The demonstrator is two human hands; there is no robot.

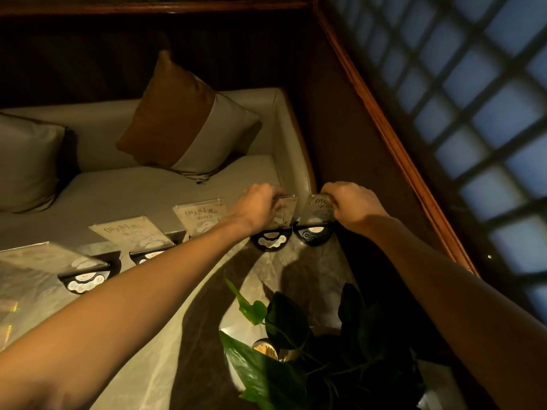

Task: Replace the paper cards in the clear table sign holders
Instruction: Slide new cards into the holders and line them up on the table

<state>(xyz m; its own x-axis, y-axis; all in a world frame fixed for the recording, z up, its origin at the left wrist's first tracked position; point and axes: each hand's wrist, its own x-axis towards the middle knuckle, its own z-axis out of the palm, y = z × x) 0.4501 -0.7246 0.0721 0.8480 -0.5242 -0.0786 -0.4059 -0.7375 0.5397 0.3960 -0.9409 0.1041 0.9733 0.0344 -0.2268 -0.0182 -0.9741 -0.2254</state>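
Head view. Dim, warm light. Marble-look table (pixel 165 335) in the foreground; a row of five clear sign holders stands along its far edge, each on a dark base with buttons.

Left hand (pixel 257 207) is closed over the top of the fourth holder (pixel 285 213) counted from the table's left end, fingers curled on its upper rim. Card inside is pale; print unreadable behind the hand.

Right hand (pixel 352 204) grips the top right corner of the fifth holder (pixel 318 210), at the table's far right corner. Its card (pixel 321 202) shows handwritten characters at the top. The holder tilts back. The fourth and fifth holders stand just beside each other, their bases (pixel 313 236) nearly touching.

Further left along the table edge: third holder (pixel 201 216), upright, card with characters and "02"; second holder (pixel 131 233), leaning; first holder (pixel 53 257), lying low near the left edge.

Plant (pixel 296 344) with broad green leaves on the near right part of the table.

Beyond the table: pale bench seat (pixel 133 187) with a brown-and-cream cushion (pixel 186 119). Lattice window (pixel 473 99) to the table's right.
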